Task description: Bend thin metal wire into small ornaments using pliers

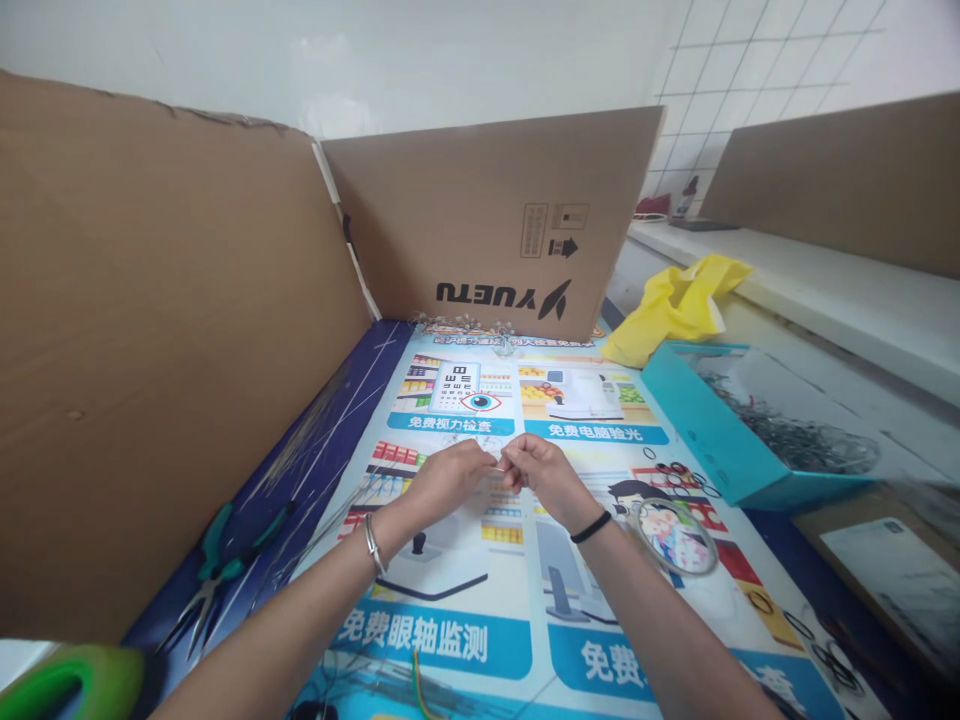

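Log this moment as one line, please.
left hand: pinching thin strand | right hand: pinching same strand | pliers: lying at left | teal box: at right, holding metal pieces

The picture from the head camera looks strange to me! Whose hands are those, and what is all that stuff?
There's no robot here. A person wears a camera on their head, looking forward and down, so you see their own left hand and right hand. Their fingertips meet around a thin strand, perhaps wire; it's too small to be sure.

Below is a colorful printed sheet. To the left lie pliers. To the right are a yellow bag and a turquoise box holding tangled, wiry pieces. Cardboard panels stand behind and at the left.
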Demonstrator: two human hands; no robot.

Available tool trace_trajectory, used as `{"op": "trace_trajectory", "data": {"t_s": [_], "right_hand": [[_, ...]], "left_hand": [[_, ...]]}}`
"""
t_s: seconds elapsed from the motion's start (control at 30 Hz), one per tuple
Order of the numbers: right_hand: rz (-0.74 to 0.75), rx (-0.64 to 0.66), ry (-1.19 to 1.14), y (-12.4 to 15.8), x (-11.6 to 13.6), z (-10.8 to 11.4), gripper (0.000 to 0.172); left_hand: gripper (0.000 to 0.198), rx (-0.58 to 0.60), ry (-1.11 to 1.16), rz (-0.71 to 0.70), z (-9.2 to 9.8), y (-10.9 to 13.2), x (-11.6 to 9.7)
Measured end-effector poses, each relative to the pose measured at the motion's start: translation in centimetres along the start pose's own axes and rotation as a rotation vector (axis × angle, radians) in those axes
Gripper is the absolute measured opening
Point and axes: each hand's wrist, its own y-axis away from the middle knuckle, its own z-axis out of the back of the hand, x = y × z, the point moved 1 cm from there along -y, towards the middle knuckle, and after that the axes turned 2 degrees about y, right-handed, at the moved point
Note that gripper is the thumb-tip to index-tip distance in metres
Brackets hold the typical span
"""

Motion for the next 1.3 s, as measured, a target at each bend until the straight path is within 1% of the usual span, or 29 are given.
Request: {"op": "trace_trajectory", "data": {"t_s": [0.1,0.23,0.3,0.37,0.4,0.43,0.5,0.53,0.57,0.63,0.83,0.93,1.0,1.03,1.07,1.1,1.13,1.17,1.23,1.3], "right_hand": [[0.024,-0.022,0.027,0.0,-0.2,-0.2,0.029],[0.056,-0.072,0.149,-0.3,-0.5,-0.2,0.029],[0.087,-0.157,0.210,-0.4,-0.7,0.0,0.027],[0.177,-0.249,0.328,-0.3,-0.7,0.2,0.026],[0.255,-0.264,0.451,-0.2,-0.6,0.2,0.024],[0.345,-0.248,0.616,0.0,-0.5,0.2,0.022],[0.509,-0.150,1.027,0.3,-0.3,-0.3,0.019],[0.557,-0.095,1.218,0.5,-0.2,-0.6,0.018],[0.574,-0.054,1.355,0.6,-0.2,-0.8,0.016],[0.573,-0.016,1.511,0.8,-0.2,-1.4,0.015],[0.571,-0.012,1.580,0.9,-0.2,-2.1,0.020],[0.574,-0.004,1.598,0.8,-0.2,-1.5,0.021],[0.555,-0.019,1.607,0.6,-0.1,-0.7,0.022],[0.537,-0.035,1.613,0.5,0.0,-0.3,0.022],[0.517,-0.054,1.618,0.3,0.1,0.2,0.023],[0.495,-0.071,1.623,0.1,0.2,0.6,0.023],[0.474,-0.085,1.628,-0.2,0.4,0.8,0.023],[0.455,-0.091,1.633,-0.5,0.6,1.0,0.023],[0.427,-0.081,1.643,-1.4,0.9,0.7,0.023],[0.408,-0.046,1.653,-2.7,1.2,0.0,0.023]], "left_hand": [[0.024,-0.001,0.066,0.057,0.3,0.0,-0.4],[0.024,-0.009,-0.090,0.066,0.4,0.1,-0.4],[0.022,-0.019,-0.145,0.072,0.3,0.2,-0.1],[0.021,-0.029,-0.180,0.079,0.2,0.3,0.3],[0.021,-0.032,-0.199,0.080,0.1,0.3,0.5],[0.022,-0.034,-0.217,0.077,0.0,0.4,0.6],[0.022,-0.031,-0.249,0.062,-0.1,0.4,0.7],[0.022,-0.027,-0.262,0.050,-0.2,0.4,0.7],[0.021,-0.023,-0.272,0.036,-0.3,0.5,0.7],[0.019,-0.015,-0.287,0.007,-0.5,0.5,0.6],[0.016,-0.011,-0.303,-0.049,-0.8,1.1,0.3],[0.016,-0.006,-0.293,-0.091,-0.5,1.5,0.4],[0.021,-0.047,-0.245,-0.127,0.0,1.6,0.8],[0.025,-0.089,-0.200,-0.105,0.3,1.5,1.2],[0.026,-0.149,-0.146,-0.049,0.7,1.3,1.9],[0.026,-0.205,-0.095,0.062,1.1,0.9,2.7],[0.025,-0.236,-0.052,0.232,1.3,0.5,3.7],[0.026,-0.243,-0.044,0.329,1.4,-0.1,4.7],[0.026,-0.228,-0.038,0.440,1.3,-1.4,6.7],[0.026,-0.181,-0.024,0.524,0.7,-2.5,8.3]]}}
